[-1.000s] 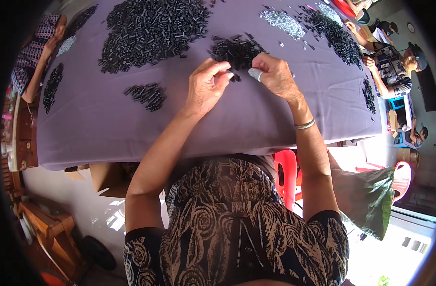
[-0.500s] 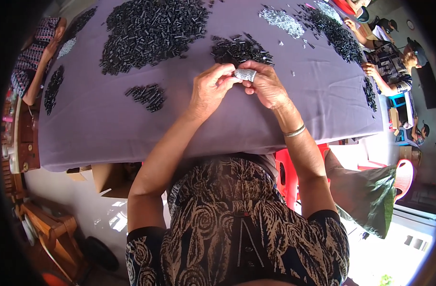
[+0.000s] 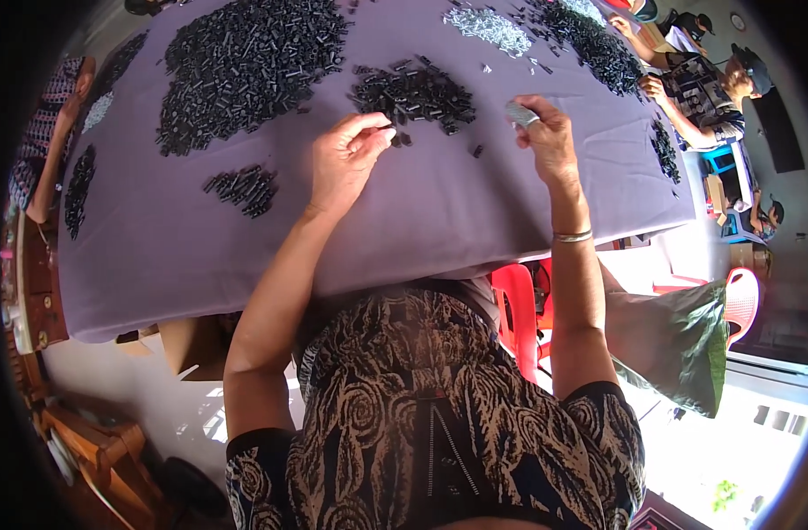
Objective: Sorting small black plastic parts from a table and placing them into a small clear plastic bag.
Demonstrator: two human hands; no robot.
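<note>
My left hand (image 3: 342,161) is over the purple cloth, thumb and forefinger pinched on what looks like a small black cylindrical piece (image 3: 389,128). Off to the right, my right hand (image 3: 552,141) is raised with curled fingers; anything inside them is hidden. A grey-silver wrap (image 3: 521,114) covers one of its digits, apparently the thumb. Between and beyond my hands lies a loose pile of small black pieces (image 3: 422,95). One lone black piece (image 3: 477,151) rests on the cloth between them. Left of my left hand is a smaller group of black pieces (image 3: 243,190), mostly lined up side by side.
A large black heap (image 3: 249,71) spreads over the far left of the cloth-covered table (image 3: 201,274). Clear or whitish small parts (image 3: 488,32) lie at the far right, near another black heap (image 3: 594,44). People sit at both sides. A red chair (image 3: 514,309) stands under the near edge.
My hands were together over the near edge of the black pile; now they are apart, the right one moved to the right. The whole view has shifted slightly.
</note>
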